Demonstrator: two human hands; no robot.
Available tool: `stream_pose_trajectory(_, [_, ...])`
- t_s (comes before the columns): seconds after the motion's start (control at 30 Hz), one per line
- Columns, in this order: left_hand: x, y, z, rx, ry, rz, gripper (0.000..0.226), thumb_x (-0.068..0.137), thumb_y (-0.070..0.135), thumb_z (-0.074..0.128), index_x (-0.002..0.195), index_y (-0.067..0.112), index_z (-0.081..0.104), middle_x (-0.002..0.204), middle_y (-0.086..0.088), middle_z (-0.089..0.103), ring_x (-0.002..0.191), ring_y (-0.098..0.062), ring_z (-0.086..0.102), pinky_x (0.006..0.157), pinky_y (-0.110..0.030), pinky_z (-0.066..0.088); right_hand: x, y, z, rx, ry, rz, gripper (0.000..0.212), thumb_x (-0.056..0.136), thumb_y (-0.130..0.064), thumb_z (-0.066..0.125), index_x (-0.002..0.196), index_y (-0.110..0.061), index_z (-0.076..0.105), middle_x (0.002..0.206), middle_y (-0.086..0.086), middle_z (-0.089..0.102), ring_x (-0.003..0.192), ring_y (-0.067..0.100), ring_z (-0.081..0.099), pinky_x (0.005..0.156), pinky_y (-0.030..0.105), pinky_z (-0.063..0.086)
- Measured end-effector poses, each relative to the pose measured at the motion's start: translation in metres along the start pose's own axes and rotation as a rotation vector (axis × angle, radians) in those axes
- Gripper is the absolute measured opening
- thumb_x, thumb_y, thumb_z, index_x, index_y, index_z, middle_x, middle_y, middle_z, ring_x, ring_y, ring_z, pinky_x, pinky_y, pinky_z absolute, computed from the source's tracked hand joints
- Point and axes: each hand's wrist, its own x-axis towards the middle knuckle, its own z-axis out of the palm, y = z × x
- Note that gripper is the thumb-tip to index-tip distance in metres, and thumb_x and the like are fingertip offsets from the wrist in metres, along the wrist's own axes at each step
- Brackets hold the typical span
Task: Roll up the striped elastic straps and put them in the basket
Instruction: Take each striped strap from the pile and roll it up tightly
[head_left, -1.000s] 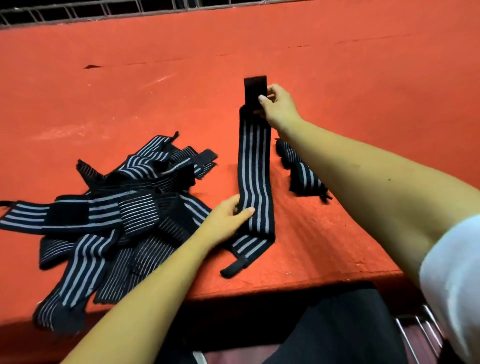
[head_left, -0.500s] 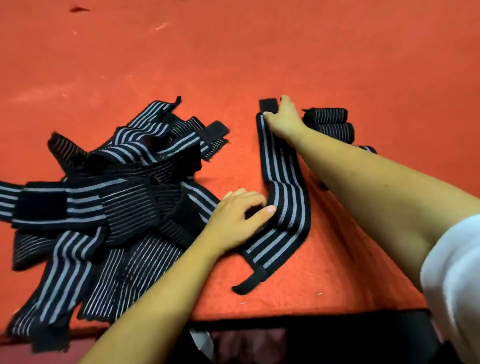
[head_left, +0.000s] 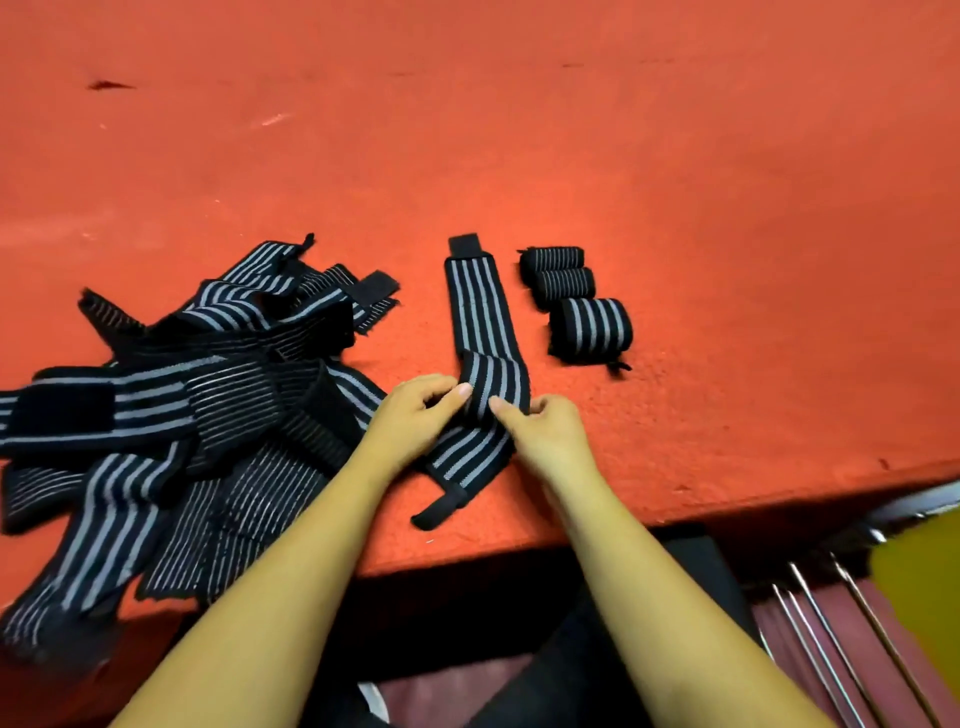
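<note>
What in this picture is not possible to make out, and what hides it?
Head view only:
- the basket: not recognisable; only metal rods show at the lower right, cut by the edge.
- the pile of unrolled straps: overlapping and cut by the left edge, so no count.
- the flat strap: its folded middle is partly covered by the left hand and right hand.

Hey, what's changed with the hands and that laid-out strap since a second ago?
The right hand let go of the far tab of the laid-out strap and came back to its middle. The left hand shifted from pressing the strap flat to a pinching grip. Both now pinch a raised fold there. The loose pile and three rolled straps stayed put.
</note>
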Motion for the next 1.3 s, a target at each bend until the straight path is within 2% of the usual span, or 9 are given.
stream_pose_trajectory(0.3, [-0.007, 0.005, -0.007, -0.047, 0.023, -0.208, 0.06, 0.101, 0.056, 0.029, 0.067, 0.025, 0.068, 0.063, 0.014, 0.063, 0.065, -0.003, 0.056, 0.077, -0.03, 0.043, 0.001, -0.007, -0.016, 0.41, -0.038, 0.133, 0.025, 0.102, -0.013, 0.051, 0.079, -0.014, 0.062, 0.081, 0.006, 0.068, 0.077, 0.02, 0.062, 0.077, 0.036, 0.049])
stream_pose_trajectory(0.47, [-0.008, 0.009, -0.005, 0.191, -0.014, -0.121, 0.05, 0.104, 0.044, 0.036, 0.069, 0.023, 0.066, 0.073, 0.016, 0.066, 0.08, 0.0, 0.056, 0.086, -0.034, 0.041, -0.015, 0.002, -0.063, -0.055, -0.187, 0.084, 0.033, 0.099, -0.018, 0.059, 0.066, -0.016, 0.054, 0.068, 0.001, 0.062, 0.061, 0.013, 0.058, 0.052, 0.02, 0.043])
stream_pose_trajectory(0.6, [-0.013, 0.003, -0.009, 0.359, -0.006, 0.029, 0.031, 0.092, 0.044, 0.042, 0.086, 0.021, 0.063, 0.086, 0.009, 0.06, 0.087, -0.019, 0.053, 0.087, -0.043, 0.043, -0.02, 0.006, -0.071, -0.678, -0.137, 0.012, 0.026, 0.095, -0.034, 0.061, 0.088, -0.009, 0.054, 0.096, 0.013, 0.063, 0.094, 0.032, 0.061, 0.076, 0.032, 0.046])
stream_pose_trajectory(0.7, [-0.023, 0.003, -0.019, 0.346, 0.107, 0.08, 0.01, 0.094, 0.017, 0.055, 0.094, 0.018, 0.065, 0.096, 0.007, 0.061, 0.096, -0.022, 0.055, 0.092, -0.043, 0.043, -0.025, -0.007, -0.065, -0.857, 0.078, -0.302, 0.033, 0.094, -0.031, 0.058, 0.115, -0.006, 0.052, 0.118, 0.017, 0.054, 0.112, 0.036, 0.052, 0.093, 0.042, 0.044])
stream_pose_trajectory(0.77, [-0.031, 0.005, -0.033, 0.346, 0.196, 0.062, 0.014, 0.092, 0.007, 0.055, 0.097, 0.015, 0.065, 0.099, 0.002, 0.063, 0.098, -0.023, 0.057, 0.092, -0.042, 0.045, -0.026, -0.024, -0.048, -0.719, -0.013, -0.431, 0.029, 0.093, -0.03, 0.061, 0.11, -0.007, 0.056, 0.112, 0.014, 0.058, 0.108, 0.033, 0.054, 0.088, 0.037, 0.042])
stream_pose_trajectory(0.9, [-0.044, 0.006, -0.052, 0.53, 0.236, 0.103, 0.021, 0.083, 0.018, 0.05, 0.098, 0.017, 0.066, 0.098, 0.001, 0.066, 0.097, -0.025, 0.06, 0.09, -0.043, 0.042, -0.017, -0.037, 0.007, -0.67, -0.295, -0.335, 0.045, 0.094, -0.042, 0.062, 0.114, -0.002, 0.058, 0.116, 0.019, 0.064, 0.111, 0.034, 0.058, 0.088, 0.036, 0.044])
stream_pose_trajectory(1.07, [-0.06, -0.014, -0.071, 0.769, 0.304, 0.109, 0.031, 0.084, 0.02, 0.064, 0.115, 0.019, 0.066, 0.126, 0.005, 0.061, 0.128, -0.018, 0.051, 0.101, -0.037, 0.025, -0.005, -0.04, 0.069, -0.748, -0.322, -0.297, 0.062, 0.087, -0.057, 0.063, 0.12, -0.006, 0.055, 0.125, 0.02, 0.062, 0.12, 0.038, 0.055, 0.098, 0.042, 0.043])
stream_pose_trajectory(1.17, [-0.066, -0.027, -0.078, 0.698, 0.243, 0.05, 0.049, 0.093, 0.044, 0.045, 0.132, 0.019, 0.06, 0.147, 0.003, 0.051, 0.144, -0.015, 0.035, 0.114, -0.042, 0.023, 0.001, -0.041, 0.082, -0.673, -0.372, -0.22, 0.046, 0.087, -0.043, 0.07, 0.116, -0.009, 0.06, 0.117, 0.015, 0.067, 0.113, 0.032, 0.061, 0.095, 0.04, 0.047])
stream_pose_trajectory(1.3, [-0.071, -0.039, -0.082, 0.617, 0.177, 0.044, 0.074, 0.095, 0.071, 0.016, 0.152, 0.028, 0.036, 0.159, 0.009, 0.034, 0.151, -0.007, 0.016, 0.122, -0.041, 0.009, 0.01, -0.064, 0.061, -0.009, -0.56, -0.074, 0.016, 0.087, -0.007, 0.068, 0.103, -0.003, 0.069, 0.098, 0.017, 0.073, 0.082, 0.025, 0.067, 0.084, 0.041, 0.056])
